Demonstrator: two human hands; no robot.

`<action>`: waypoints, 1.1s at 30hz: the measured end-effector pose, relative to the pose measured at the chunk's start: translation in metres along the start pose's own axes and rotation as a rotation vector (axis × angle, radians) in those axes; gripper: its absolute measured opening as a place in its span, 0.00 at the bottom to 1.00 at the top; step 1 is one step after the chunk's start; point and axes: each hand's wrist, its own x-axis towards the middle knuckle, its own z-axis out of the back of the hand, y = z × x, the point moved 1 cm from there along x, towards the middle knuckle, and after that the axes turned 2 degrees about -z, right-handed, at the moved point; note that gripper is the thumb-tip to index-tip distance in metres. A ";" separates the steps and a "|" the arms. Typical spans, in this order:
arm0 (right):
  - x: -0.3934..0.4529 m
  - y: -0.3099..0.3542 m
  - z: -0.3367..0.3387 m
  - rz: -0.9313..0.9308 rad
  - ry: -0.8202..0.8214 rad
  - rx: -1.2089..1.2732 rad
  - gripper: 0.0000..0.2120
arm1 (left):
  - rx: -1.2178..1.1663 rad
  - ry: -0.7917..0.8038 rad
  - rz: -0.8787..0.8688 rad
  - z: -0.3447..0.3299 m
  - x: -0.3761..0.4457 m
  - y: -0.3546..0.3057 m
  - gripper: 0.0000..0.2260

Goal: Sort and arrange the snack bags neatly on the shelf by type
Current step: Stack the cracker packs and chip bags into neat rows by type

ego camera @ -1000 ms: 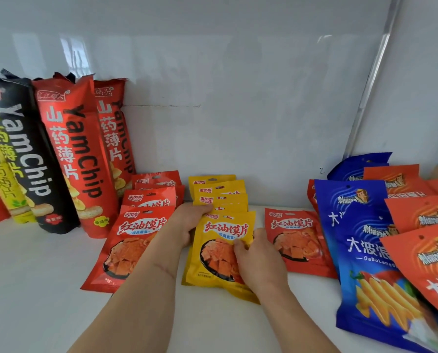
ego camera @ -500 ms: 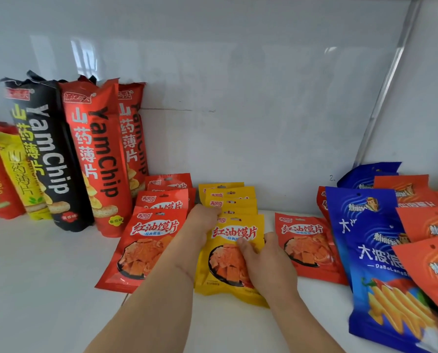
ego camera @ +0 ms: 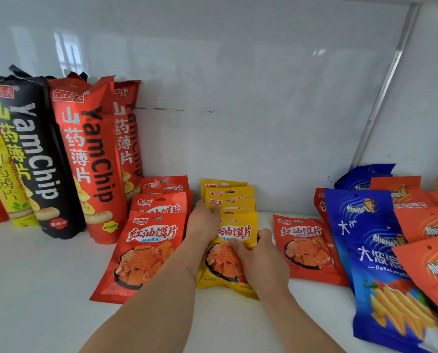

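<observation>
Both hands have barely shifted: right hand (ego camera: 260,258) pinches the front yellow bag (ego camera: 234,253), left hand (ego camera: 204,222) lies open, steadying the yellow row (ego camera: 228,197) directly behind.

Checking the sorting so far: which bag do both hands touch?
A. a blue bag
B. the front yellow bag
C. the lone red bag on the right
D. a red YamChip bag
B: the left hand and right hand both rest on the front yellow bag.

Yellow packs (ego camera: 229,200) mid-shelf, red packs (ego camera: 146,250) on both sides, blue bag (ego camera: 376,250) w/ wavy lines, black & red tall bags (ego camera: 34,154) at the left.
</observation>
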 end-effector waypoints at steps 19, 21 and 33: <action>0.000 -0.074 0.059 -0.063 -0.200 -0.237 0.20 | 0.429 -0.248 -0.310 0.010 -0.049 -0.032 0.24; -0.003 -0.083 0.060 -0.082 -0.163 -0.264 0.20 | 0.482 -0.278 -0.407 -0.001 -0.064 -0.038 0.20; -0.001 -0.094 0.051 -0.167 -0.093 -0.133 0.33 | 0.497 -0.288 -0.517 -0.031 -0.123 -0.034 0.13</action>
